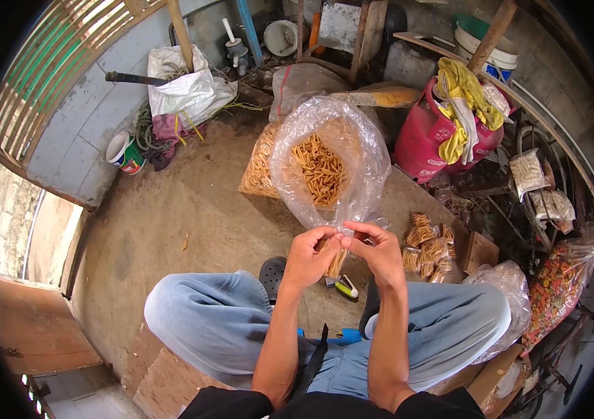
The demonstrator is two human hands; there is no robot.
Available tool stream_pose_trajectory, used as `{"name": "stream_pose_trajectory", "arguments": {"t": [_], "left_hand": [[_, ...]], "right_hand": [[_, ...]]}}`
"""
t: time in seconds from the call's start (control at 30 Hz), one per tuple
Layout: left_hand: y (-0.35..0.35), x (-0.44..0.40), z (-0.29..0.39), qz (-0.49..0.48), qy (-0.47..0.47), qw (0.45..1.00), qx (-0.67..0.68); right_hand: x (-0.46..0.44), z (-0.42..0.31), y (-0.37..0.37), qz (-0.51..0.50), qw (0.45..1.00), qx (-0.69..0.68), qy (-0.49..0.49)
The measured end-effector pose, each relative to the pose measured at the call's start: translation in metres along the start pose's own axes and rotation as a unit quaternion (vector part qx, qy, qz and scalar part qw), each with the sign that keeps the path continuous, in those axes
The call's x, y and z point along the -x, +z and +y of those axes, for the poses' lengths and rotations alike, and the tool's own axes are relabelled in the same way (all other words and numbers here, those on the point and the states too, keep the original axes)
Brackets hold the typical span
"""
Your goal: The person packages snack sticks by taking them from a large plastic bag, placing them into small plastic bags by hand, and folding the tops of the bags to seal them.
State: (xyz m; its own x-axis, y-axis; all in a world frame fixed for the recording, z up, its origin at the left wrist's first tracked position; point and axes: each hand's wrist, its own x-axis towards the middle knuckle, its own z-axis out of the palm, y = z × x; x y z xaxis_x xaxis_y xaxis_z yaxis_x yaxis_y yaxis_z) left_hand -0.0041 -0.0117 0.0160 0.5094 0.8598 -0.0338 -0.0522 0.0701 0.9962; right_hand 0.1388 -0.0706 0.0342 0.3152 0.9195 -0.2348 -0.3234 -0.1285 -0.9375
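Observation:
My left hand [309, 255] and my right hand [376, 253] meet in front of me, fingers pinching the top of a small clear plastic bag of snack sticks [337, 265]. The bag hangs below my fingers, partly hidden by them. Just beyond my hands stands a large open plastic sack [367, 150], with many brown snack sticks [316, 170] inside. A green and white stapler [345, 287] lies on the floor under my hands. To the right of my right hand is a pile of filled small bags [428, 248].
Pink gas cylinders [419, 143] with yellow cloths [461, 91] stand at the back right. A clear bag of colourful snacks [562, 286] leans at far right. A white sack [189, 91] and a paint bucket [126, 153] are by the left wall. Concrete floor [171, 223] lies between.

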Motion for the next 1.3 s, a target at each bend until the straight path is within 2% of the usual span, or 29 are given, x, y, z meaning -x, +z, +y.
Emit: {"name": "stream_pose_trajectory", "arguments": {"t": [0.07,0.2,0.4,0.5,0.6,0.7,0.77,0.8,0.87,0.97,1.2,1.27,1.3], "left_hand": [[0.003,0.001,0.002,-0.002,0.019,0.999,-0.037],[0.002,0.002,0.005,-0.025,0.023,0.997,-0.064],[-0.001,0.001,0.008,-0.057,-0.012,0.991,-0.119],[-0.001,0.003,0.007,-0.051,-0.026,0.997,-0.046],[-0.002,0.002,0.003,-0.033,-0.027,0.999,-0.021],[-0.002,0.001,0.001,-0.024,-0.037,0.999,-0.002],[-0.003,0.0,0.0,-0.012,-0.048,0.998,0.04],[-0.003,-0.001,-0.001,-0.012,-0.049,0.998,0.04],[-0.003,-0.002,-0.001,0.018,-0.055,0.997,0.059],[-0.002,-0.002,0.003,0.051,-0.049,0.995,0.075],[-0.006,-0.003,0.003,0.033,-0.044,0.995,0.087],[-0.006,-0.003,0.006,0.025,-0.039,0.998,0.05],[-0.007,-0.002,0.006,0.026,-0.04,0.998,0.049]], "right_hand": [[0.001,-0.006,0.004,0.002,0.998,0.028,-0.056],[0.0,-0.001,-0.001,-0.024,0.995,0.064,-0.071],[-0.003,0.006,-0.004,0.024,0.999,0.013,0.023],[0.0,-0.001,0.001,0.027,0.999,0.017,0.029],[0.002,-0.007,0.004,0.005,1.0,-0.005,-0.016],[0.0,-0.004,0.002,0.006,0.996,0.055,-0.064],[0.0,-0.004,0.001,0.011,0.953,0.229,-0.2],[0.0,-0.004,0.002,0.011,0.953,0.228,-0.2],[-0.001,-0.006,0.007,0.003,0.896,0.324,-0.304],[-0.001,-0.006,0.012,-0.017,0.881,0.342,-0.327],[-0.006,0.001,0.008,-0.039,0.909,0.288,-0.3],[-0.006,0.007,0.005,-0.041,0.964,0.121,-0.231],[-0.005,0.006,0.006,-0.042,0.965,0.12,-0.23]]}}
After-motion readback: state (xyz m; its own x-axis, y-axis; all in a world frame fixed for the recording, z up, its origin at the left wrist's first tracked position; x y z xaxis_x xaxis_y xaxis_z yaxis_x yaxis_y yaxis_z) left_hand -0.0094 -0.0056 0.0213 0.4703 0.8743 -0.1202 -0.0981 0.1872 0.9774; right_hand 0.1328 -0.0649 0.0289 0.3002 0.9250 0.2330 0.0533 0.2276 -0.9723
